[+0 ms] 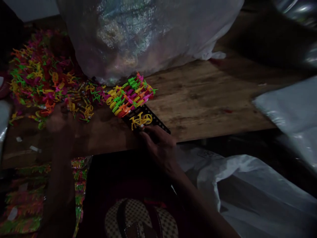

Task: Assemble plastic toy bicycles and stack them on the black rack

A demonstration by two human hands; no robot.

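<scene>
My right hand rests at the near edge of the wooden table, fingers curled on the end of a black perforated strip. A yellow toy bicycle stands on the strip just beyond my fingertips. Further along it stands a packed row of small bicycles in green, yellow, orange and pink. My left hand is a dark motion-smeared shape near a loose pile of coloured bicycles at the left; its fingers cannot be made out.
A large clear plastic bag bulges over the back of the table. White plastic bags lie at the right and lower right. Packets of coloured toys sit at the lower left, below the table's edge.
</scene>
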